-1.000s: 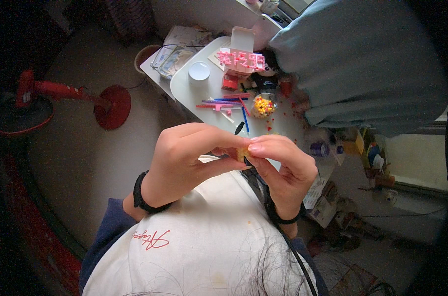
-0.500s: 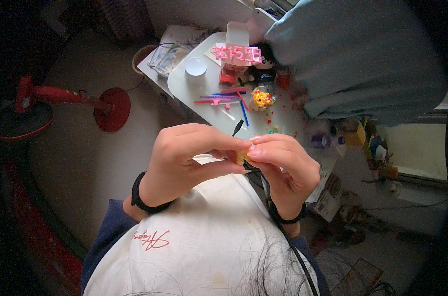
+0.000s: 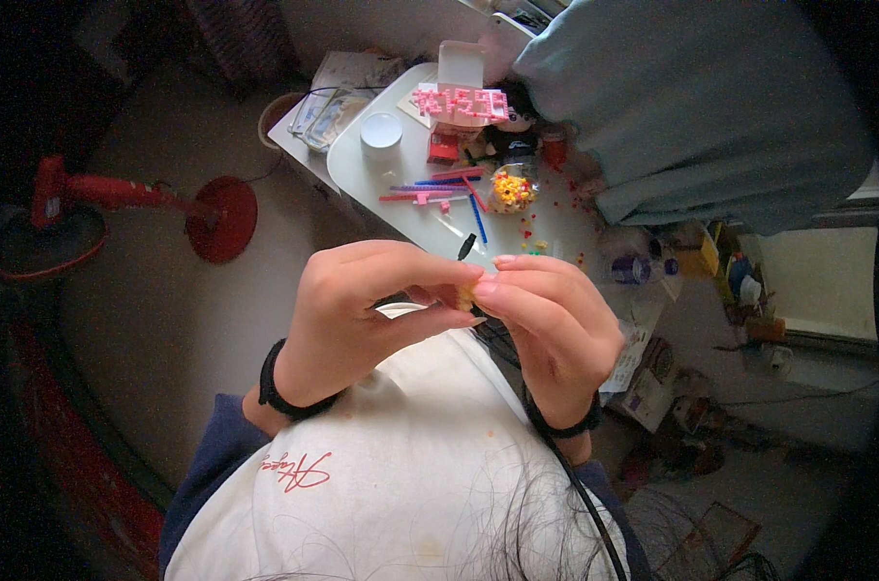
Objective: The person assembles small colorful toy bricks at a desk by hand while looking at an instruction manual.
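Both hands meet in front of my chest over a small, bumpy yellow piece (image 3: 465, 296), mostly covered by fingers; its kind does not show clearly. My left hand (image 3: 357, 305) pinches it between thumb and fingers. From the right, my right hand (image 3: 560, 324) presses its fingertips against the piece, one finger raised a little apart. Just beyond the fingers, the black plug end of a cable (image 3: 466, 247) sticks up. A black band circles each wrist.
On the white table (image 3: 367, 174) are a clear container of yellow and red beads (image 3: 513, 191), coloured strips (image 3: 430, 189), a white-lidded jar (image 3: 381, 134), a red box (image 3: 443, 148) and a pink beaded piece (image 3: 463, 104). Loose beads lie nearby. A red fan (image 3: 221, 218) stands left; a curtain (image 3: 710, 116) hangs right.
My right fingertips have shifted slightly up and left, and one finger has come away from the piece. The left hand keeps its pinch, almost in place. Less of the yellow piece shows.
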`<state>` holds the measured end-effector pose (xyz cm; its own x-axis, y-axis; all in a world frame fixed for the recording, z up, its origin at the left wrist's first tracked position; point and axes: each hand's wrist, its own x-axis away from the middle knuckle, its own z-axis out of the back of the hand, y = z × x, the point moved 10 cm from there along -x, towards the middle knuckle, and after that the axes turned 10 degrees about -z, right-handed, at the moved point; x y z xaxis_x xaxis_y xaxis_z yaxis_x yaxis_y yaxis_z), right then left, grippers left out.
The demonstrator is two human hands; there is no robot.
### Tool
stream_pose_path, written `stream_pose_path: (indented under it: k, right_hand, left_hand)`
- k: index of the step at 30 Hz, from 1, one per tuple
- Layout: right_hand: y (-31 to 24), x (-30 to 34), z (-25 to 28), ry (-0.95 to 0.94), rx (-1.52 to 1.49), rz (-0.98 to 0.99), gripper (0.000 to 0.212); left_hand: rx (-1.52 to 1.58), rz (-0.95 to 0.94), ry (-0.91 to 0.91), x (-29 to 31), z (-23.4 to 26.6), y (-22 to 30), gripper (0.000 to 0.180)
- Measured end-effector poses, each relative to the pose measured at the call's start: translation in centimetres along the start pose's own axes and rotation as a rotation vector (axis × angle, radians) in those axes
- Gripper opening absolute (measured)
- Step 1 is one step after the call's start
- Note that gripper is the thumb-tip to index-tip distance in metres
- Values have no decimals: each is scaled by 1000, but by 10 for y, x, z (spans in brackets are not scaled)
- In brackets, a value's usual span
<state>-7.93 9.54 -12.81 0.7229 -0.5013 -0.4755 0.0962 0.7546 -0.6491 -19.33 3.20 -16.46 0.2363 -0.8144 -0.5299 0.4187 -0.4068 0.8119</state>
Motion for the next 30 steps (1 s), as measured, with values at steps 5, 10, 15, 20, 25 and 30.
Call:
stream_pose_path:
  k: [5,10,15,20,25,30]
  right_hand:
    - [-3,-1,-3,-18,29,22,22]
    - [15,0,-6,-72,-190,-144,20]
    - [34,3,-13,-109,-385,-275,20]
    - [61,13,-36,-269,-777,-689,21]
    - [68,26,-49,-491,-779,-783,21]
    - [65,17,-43,-393,-741,-780,21]
  left_hand:
    - [73,54,60,3,4,-7,32]
    - [-23,-24,38,3,2,1,32]
    - [-100,-82,2,0,1,7,31]
    - [-103,-180,-29,2,-4,11,32]
    - [-100,-207,-89,5,-9,8,33]
    - [-95,-172,-89,5,-9,3,35]
